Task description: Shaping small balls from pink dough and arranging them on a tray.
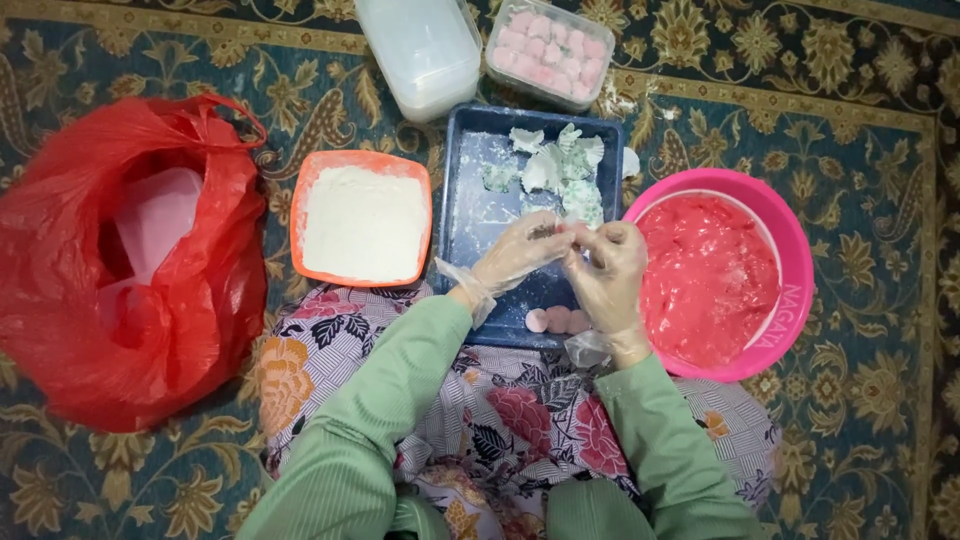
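Observation:
My left hand and my right hand, both in clear plastic gloves, meet over a dark blue tray dusted with flour. Their fingertips pinch a small pink dough piece between them. Three pink dough balls lie in a row at the tray's near edge, just below my hands. Pale green and white wrappers are piled at the tray's far end. A pink bowl of red-pink dough sits right of my right hand.
An orange square dish of white flour sits left of the tray. A red plastic bag lies far left. Beyond the tray stand a white plastic container and a clear box of pink balls. A patterned carpet lies underneath.

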